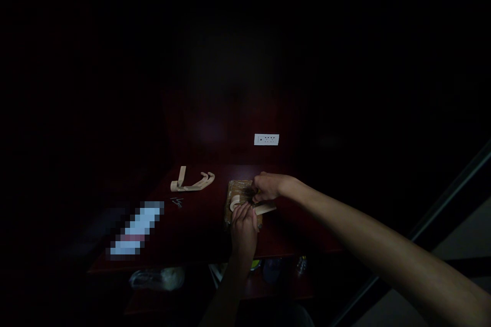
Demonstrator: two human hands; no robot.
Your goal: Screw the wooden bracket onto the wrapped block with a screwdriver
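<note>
The fingers of the left hand are laid together, slightly bent, over the middle of one pale wooden piece; its curled end and flat end are left showing on either side, and whether it is gripped cannot be told. The fingers of the right hand are curled in just beyond; whatever may be held in them is hidden. The wooden piece is borne by one brown block, beneath both hands. Left of the block, on a dark red table, a hooked wooden form and a few loose nails are seen, too small to be counted surely. Farther left, nearer the wearer, one bright oblong is pixelated. Below the block, a clear plastic item and a yellow-green thing are held on one shelf, their contents unreadable. Beyond the block, one white socket plate is mounted.
</note>
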